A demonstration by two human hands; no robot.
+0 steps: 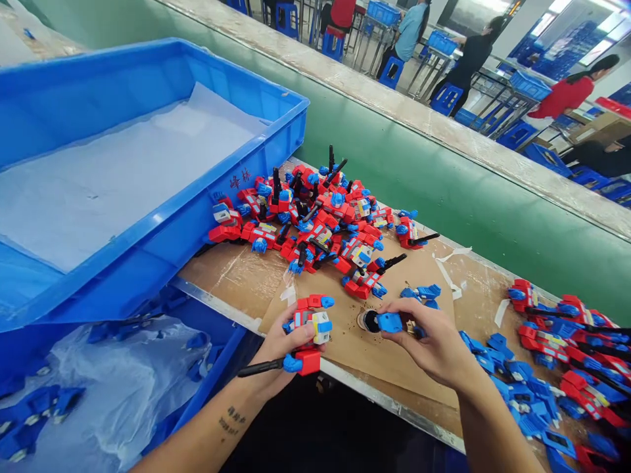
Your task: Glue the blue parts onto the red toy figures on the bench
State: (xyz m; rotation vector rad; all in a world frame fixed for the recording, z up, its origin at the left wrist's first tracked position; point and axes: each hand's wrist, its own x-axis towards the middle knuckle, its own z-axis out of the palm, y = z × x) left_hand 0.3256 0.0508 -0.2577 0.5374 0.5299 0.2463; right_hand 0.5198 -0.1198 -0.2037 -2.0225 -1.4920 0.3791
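My left hand [277, 345] is closed around a toy robot torso [310, 323] in red, blue and white, with a black gun sticking out to the left from its blue fist. Between the thumb and fingers of my right hand [436, 338] is a blue plastic part [390, 322]. That part is at the edge of a small round pot [369, 320] with dark contents; whether they touch, I cannot tell. Several loose blue parts [422, 293] lie just behind my right hand, partly hidden by it.
A heap of toy robot torsos [320, 223] covers the back of the cardboard-topped bench [231, 272]. More torsos [566, 335] and blue parts [522, 387] lie at right. A large blue bin [162, 230] stands left, above another bin [197, 401]. Beyond the green conveyor [444, 171], several people sit.
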